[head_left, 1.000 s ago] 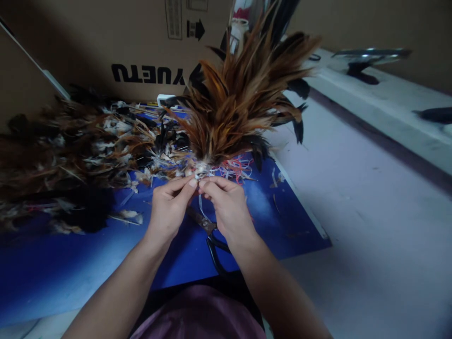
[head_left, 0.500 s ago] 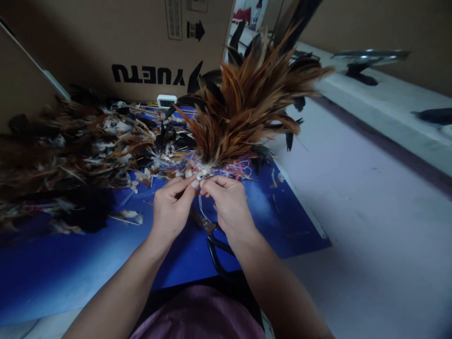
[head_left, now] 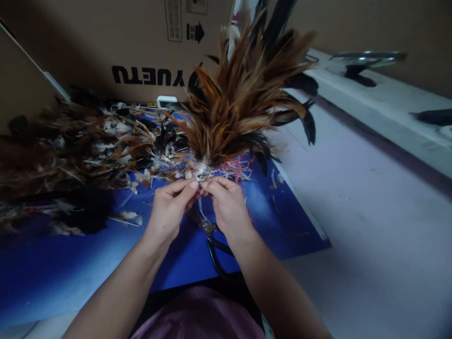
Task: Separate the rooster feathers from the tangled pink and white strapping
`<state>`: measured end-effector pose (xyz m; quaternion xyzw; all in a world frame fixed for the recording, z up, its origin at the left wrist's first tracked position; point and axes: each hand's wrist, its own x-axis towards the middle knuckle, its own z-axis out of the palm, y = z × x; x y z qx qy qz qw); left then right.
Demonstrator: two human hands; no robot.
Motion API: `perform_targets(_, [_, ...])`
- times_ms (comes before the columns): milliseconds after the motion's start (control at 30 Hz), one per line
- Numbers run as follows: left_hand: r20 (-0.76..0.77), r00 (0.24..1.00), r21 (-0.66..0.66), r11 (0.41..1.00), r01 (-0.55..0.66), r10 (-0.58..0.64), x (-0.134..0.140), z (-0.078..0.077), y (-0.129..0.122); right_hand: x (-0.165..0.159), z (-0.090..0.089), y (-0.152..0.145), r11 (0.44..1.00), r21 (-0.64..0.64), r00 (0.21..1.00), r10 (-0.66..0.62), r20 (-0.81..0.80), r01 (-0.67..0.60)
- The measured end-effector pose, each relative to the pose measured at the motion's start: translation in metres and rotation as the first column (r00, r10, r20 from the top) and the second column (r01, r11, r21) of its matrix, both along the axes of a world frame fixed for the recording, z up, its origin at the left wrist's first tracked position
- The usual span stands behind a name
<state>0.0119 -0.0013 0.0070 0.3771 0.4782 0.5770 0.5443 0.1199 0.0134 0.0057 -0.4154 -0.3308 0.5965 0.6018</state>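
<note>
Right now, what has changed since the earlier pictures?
The feather bunch swung right, then back left, near where it began. Nothing was visibly grasped or released; the left hand and right hand stay pinched at its base. The scissors and feather pile stayed put.

feather tips [head_left: 298, 50] blurred, scissors [head_left: 209, 229] partly hidden

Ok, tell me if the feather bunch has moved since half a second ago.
Yes: the feather bunch swung left, covering more of the logo on the cardboard box.

A blue surface [head_left: 120, 268] carries loose feathers [head_left: 106, 150] and scissors [head_left: 211, 229].
</note>
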Motion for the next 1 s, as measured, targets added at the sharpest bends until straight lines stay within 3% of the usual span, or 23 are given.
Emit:
perform_targets(500, [0.071,0.995,-0.1,0.992,0.079,-0.072,0.002,0.007,-0.004,0.007,-0.005,-0.003,0.999,0.039,0.998,0.04,-0.045,-0.039])
perform_targets(767, [-0.027,0.999,0.048,0.999,-0.024,0.025,-0.001,-0.002,0.0,0.001,-0.002,0.0,0.999,0.051,1.0,0.018,0.007,-0.018])
perform_targets(1000, [-0.104,0.992,0.087,0.994,-0.059,0.068,-0.005,-0.007,0.002,-0.002,0.004,-0.002,0.999,0.054,0.992,-0.014,0.124,0.007])
